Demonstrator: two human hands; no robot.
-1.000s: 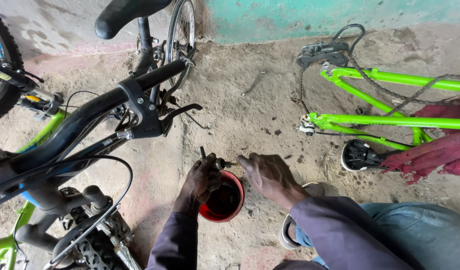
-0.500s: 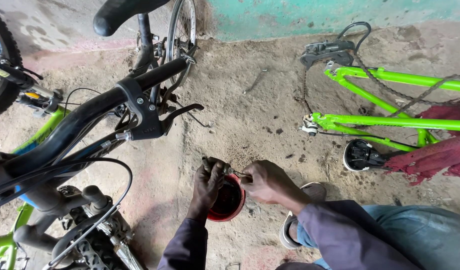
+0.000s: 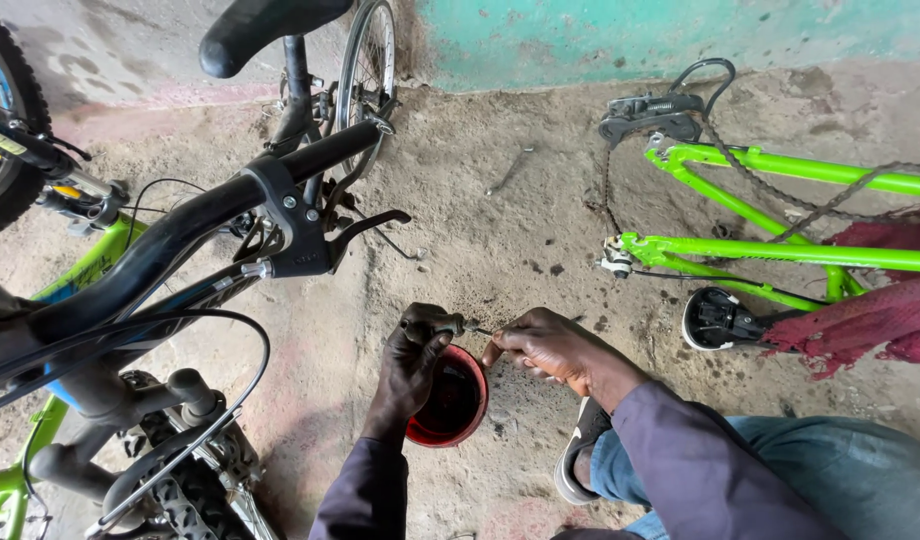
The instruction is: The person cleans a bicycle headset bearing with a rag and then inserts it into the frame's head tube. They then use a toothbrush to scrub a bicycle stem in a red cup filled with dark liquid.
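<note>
Two hands work over one red bowl point(image 3: 450, 405) on the dirt floor point(image 3: 480, 230). The left hand point(image 3: 412, 365) curls its fingers tight around a small metal part point(image 3: 450, 325), held just above the bowl's rim at twelve o'clock; the right hand point(image 3: 545, 345) pinches the part's thin end (too small to identify). One black bicycle point(image 3: 180, 240) at nine o'clock and one green frame point(image 3: 780, 210) at two o'clock are both cut off by the edges. Bare floor lies open at twelve o'clock.
</note>
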